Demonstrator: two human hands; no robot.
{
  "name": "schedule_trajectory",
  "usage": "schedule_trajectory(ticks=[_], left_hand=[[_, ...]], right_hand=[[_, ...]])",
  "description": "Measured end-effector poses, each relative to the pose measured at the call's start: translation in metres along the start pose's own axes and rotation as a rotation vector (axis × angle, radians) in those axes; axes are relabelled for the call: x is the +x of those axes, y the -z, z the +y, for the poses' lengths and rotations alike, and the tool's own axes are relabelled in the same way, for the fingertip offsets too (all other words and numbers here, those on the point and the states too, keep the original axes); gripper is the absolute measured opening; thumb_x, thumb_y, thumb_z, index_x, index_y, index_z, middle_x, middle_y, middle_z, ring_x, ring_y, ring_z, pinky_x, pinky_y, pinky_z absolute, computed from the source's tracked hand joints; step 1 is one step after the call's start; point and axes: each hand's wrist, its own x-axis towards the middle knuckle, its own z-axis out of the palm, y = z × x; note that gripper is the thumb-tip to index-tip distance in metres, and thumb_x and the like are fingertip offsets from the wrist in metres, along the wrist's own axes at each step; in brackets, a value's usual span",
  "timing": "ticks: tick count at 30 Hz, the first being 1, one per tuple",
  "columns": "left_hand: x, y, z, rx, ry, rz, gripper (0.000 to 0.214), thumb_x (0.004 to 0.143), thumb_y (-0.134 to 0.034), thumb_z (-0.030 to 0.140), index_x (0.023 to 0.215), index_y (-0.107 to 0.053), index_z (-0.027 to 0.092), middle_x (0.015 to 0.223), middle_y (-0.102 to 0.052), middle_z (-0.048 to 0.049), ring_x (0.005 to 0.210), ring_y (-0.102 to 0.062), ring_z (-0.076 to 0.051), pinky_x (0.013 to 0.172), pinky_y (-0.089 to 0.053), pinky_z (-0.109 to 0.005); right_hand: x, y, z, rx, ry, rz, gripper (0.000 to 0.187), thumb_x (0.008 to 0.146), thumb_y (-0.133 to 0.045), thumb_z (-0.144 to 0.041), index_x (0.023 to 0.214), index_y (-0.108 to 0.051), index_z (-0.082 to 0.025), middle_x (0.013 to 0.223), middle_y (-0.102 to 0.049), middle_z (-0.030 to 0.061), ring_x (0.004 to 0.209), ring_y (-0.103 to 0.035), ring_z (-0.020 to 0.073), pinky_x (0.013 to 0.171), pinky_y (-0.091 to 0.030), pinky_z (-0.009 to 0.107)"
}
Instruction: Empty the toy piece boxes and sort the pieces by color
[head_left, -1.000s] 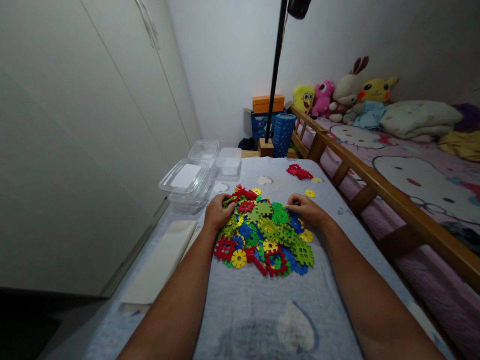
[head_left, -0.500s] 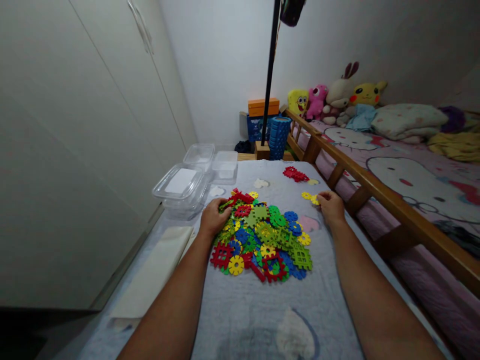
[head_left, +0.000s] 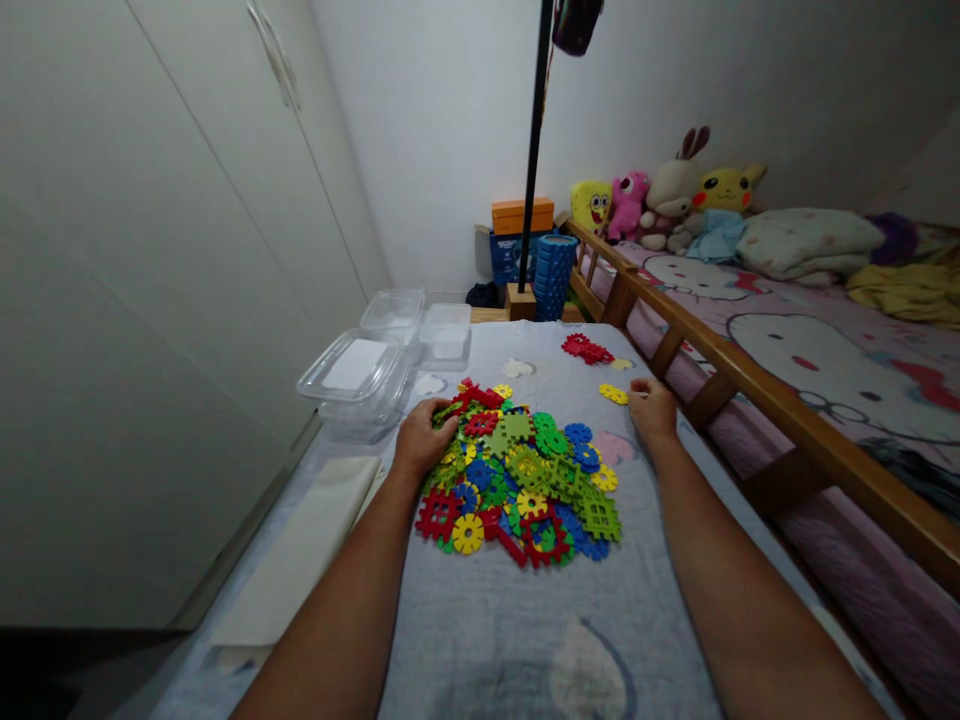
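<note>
A heap of plastic interlocking pieces (head_left: 517,475) in red, green, yellow and blue lies on the cloth in front of me. At its far left edge my left hand (head_left: 426,437) has a green notched piece (head_left: 448,410) between thumb and fingers; part of that piece is hidden. To the right of the heap, a pair of overlapping yellow notched discs (head_left: 613,394) lies flat. My right hand (head_left: 652,408) is just beside them, fingers bent and slightly apart, with no piece visible in it. Farther back lies a small group of red pieces (head_left: 587,349).
Clear plastic containers (head_left: 352,375) stand at the back left, one with a white sheet on top. A folded cream cloth (head_left: 300,555) lies along the left. A wooden bed rail (head_left: 697,360) runs along the right, and a black pole (head_left: 531,170) rises at the back.
My right hand has let go of the yellow disc and drawn slightly away; the disc now overlaps the other one on the cloth. My left hand has stayed at the heap.
</note>
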Motion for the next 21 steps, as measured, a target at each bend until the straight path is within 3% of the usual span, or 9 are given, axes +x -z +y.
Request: schedule_trajectory(ticks=[9, 15, 18, 21], left_hand=[[0.000, 0.002, 0.004, -0.015, 0.021, -0.017, 0.030, 0.080, -0.058, 0.039, 0.101, -0.067, 0.020, 0.108, -0.072, -0.0077, 0.103, -0.065, -0.025, 0.098, -0.049, -0.039], [0.000, 0.003, 0.005, -0.017, 0.021, -0.021, 0.030, 0.080, -0.057, 0.039, 0.101, -0.067, 0.020, 0.107, -0.072, -0.0077, 0.103, -0.065, -0.025, 0.097, -0.049, -0.039], [0.000, 0.002, 0.003, -0.026, 0.014, -0.017, 0.030, 0.079, -0.057, 0.040, 0.100, -0.067, 0.019, 0.106, -0.072, -0.0077, 0.101, -0.066, -0.024, 0.096, -0.050, -0.038], [0.000, 0.002, 0.002, -0.029, 0.014, -0.009, 0.031, 0.079, -0.057, 0.039, 0.100, -0.067, 0.019, 0.105, -0.071, -0.0074, 0.100, -0.066, -0.024, 0.096, -0.050, -0.038]], right_hand=[[-0.013, 0.001, -0.004, -0.255, 0.219, -0.165, 0.020, 0.070, -0.053, -0.021, 0.076, -0.072, -0.018, 0.084, -0.071, 0.0110, 0.089, -0.062, 0.0253, 0.091, -0.047, 0.038], [-0.021, 0.005, -0.014, -0.137, 0.102, -0.141, 0.025, 0.071, -0.053, -0.027, 0.081, -0.073, -0.016, 0.088, -0.072, 0.0103, 0.083, -0.063, 0.0239, 0.086, -0.049, 0.038], [-0.035, 0.008, -0.022, -0.014, 0.076, -0.302, 0.025, 0.072, -0.056, -0.031, 0.083, -0.073, -0.017, 0.084, -0.071, 0.0072, 0.077, -0.063, 0.0222, 0.077, -0.051, 0.035], [-0.056, 0.011, -0.033, 0.024, 0.179, -0.538, 0.028, 0.074, -0.062, -0.035, 0.092, -0.075, -0.017, 0.088, -0.072, 0.0068, 0.081, -0.065, 0.0218, 0.078, -0.050, 0.034]])
